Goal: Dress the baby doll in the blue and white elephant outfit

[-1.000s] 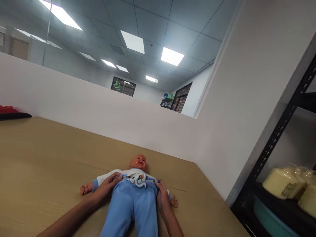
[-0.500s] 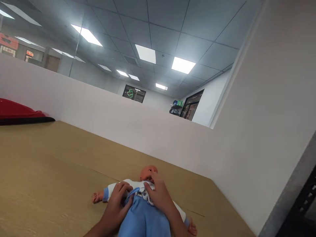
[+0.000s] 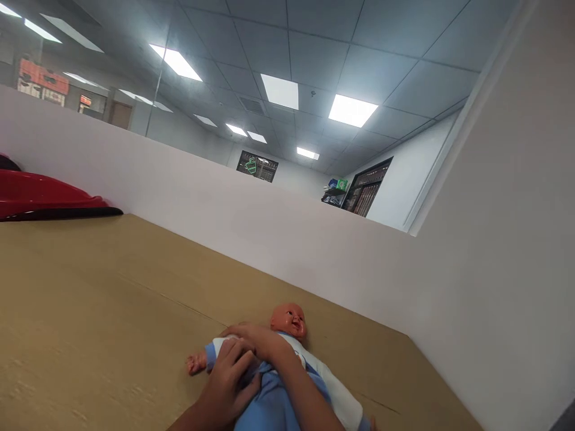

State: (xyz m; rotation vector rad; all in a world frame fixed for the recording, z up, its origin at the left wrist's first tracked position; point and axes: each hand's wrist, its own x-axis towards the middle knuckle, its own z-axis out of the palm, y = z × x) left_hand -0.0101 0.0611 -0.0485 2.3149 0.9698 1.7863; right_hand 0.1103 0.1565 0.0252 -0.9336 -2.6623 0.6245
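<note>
One bald plastic doll in blue-and-white cloth lies at six o'clock on the flat tan tabletop, left hand with fingers half-curled at its chest, right hand bent over its ten-o'clock shoulder; can't tell what either's pinching. Probably light, slick-headed, clothes floppy, so best grabbed round the torso.

Ceiling panels: glaring white | right wall: dimmer | tabletop: grain smeared
</note>
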